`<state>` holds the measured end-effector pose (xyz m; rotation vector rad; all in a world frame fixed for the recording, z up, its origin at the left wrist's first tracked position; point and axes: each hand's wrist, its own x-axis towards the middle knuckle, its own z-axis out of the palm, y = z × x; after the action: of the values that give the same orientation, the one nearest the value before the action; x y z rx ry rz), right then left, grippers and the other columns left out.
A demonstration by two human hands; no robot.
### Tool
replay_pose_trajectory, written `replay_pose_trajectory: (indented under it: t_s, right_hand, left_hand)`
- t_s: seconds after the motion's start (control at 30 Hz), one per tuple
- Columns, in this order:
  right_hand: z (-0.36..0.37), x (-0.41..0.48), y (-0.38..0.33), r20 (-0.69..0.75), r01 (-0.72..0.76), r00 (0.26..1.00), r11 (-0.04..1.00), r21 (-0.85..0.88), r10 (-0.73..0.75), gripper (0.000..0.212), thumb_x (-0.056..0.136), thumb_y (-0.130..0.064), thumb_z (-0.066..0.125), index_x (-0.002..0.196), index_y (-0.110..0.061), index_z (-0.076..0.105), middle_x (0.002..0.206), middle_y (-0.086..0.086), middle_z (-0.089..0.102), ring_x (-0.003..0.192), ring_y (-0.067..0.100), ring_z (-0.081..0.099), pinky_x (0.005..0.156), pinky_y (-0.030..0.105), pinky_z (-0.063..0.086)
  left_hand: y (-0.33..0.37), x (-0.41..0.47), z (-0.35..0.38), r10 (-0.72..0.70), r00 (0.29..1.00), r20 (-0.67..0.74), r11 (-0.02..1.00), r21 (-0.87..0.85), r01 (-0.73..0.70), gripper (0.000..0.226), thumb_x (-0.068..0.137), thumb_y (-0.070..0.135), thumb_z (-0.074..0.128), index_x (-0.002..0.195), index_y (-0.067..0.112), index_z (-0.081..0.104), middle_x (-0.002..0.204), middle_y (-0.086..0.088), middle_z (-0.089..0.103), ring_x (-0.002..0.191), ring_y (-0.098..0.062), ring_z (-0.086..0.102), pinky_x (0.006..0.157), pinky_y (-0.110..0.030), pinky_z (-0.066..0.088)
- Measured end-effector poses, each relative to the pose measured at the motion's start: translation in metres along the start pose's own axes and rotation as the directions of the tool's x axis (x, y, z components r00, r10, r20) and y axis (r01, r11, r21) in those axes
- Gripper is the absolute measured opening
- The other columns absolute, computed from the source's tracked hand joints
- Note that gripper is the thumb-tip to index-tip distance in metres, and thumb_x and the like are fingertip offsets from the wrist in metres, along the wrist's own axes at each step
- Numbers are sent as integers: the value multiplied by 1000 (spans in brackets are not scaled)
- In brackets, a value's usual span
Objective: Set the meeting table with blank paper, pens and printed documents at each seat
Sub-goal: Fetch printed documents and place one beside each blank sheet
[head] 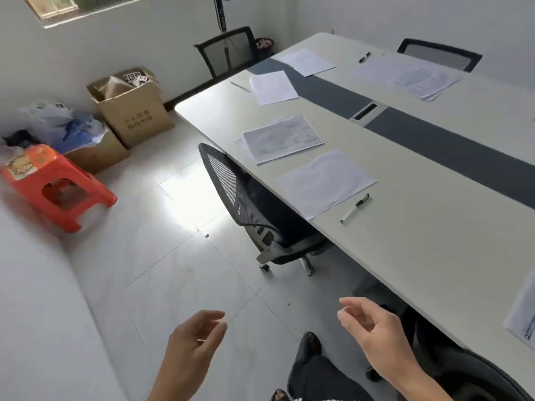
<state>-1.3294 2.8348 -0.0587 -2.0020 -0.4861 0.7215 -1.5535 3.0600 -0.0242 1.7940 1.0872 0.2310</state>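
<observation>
left hand point(193, 341) and right hand point(373, 328) empty over floor, beside table point(419, 241) edge

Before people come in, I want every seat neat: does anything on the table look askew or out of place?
The far blank sheet overlaps the dark centre strip. The printed stack across the table is fanned unevenly. The near blank sheet looks wrinkled.
</observation>
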Motion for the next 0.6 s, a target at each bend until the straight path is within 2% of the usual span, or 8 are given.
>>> replay_pose_trajectory:
  t_s: [0.13, 0.3, 0.43, 0.5, 0.6]
  right_hand:
    - [14, 61, -11, -13, -31, 999, 999, -16, 31, 16, 86, -26, 72, 97, -37, 70, 86, -18, 72, 81, 2, 68, 77, 23, 53]
    - [36, 158, -42, -43, -40, 998, 999, 8, 41, 18, 85, -22, 73, 96, -35, 70, 83, -17, 73, 76, 3, 69, 75, 24, 56]
    - [54, 230, -82, -52, -16, 998, 999, 35, 18, 16, 86, -23, 72, 98, -33, 71, 83, -17, 73, 76, 4, 69, 75, 25, 56]
    - [58, 260, -101, -59, -5, 998, 999, 36, 7, 16, 86, -24, 72, 98, -35, 70, 82, -17, 73, 77, 3, 70, 73, 23, 56]
    - [63, 295, -120, -91, -14, 996, 999, 34, 17, 16, 87, -24, 71, 96, -37, 68, 82, -11, 74, 77, 1, 69, 73, 22, 55]
  left_hand:
    - [9, 63, -6, -4, 1000, 30, 1000, -18, 4, 31, 83, 15, 72, 87, 45, 68, 81, 6, 74, 74, -11, 71, 71, -33, 57]
    - [39, 156, -28, 3, 998, 66, 999, 43, -6, 30, 83, 16, 72, 90, 45, 68, 81, 6, 73, 76, -10, 70, 72, -27, 56]
    - [78, 233, -50, 47, 996, 81, 996, 67, -53, 21, 84, 14, 71, 84, 34, 72, 82, 9, 73, 71, -10, 69, 68, -28, 55]
    - [94, 265, -53, 64, 993, 95, 995, 73, -71, 18, 85, 14, 69, 87, 31, 71, 82, 11, 72, 69, -10, 67, 66, -27, 54]
    - [109, 305, -56, 104, 981, 164, 991, 71, -117, 15, 86, 16, 69, 90, 30, 70, 79, 14, 71, 71, -9, 66, 63, -21, 52]
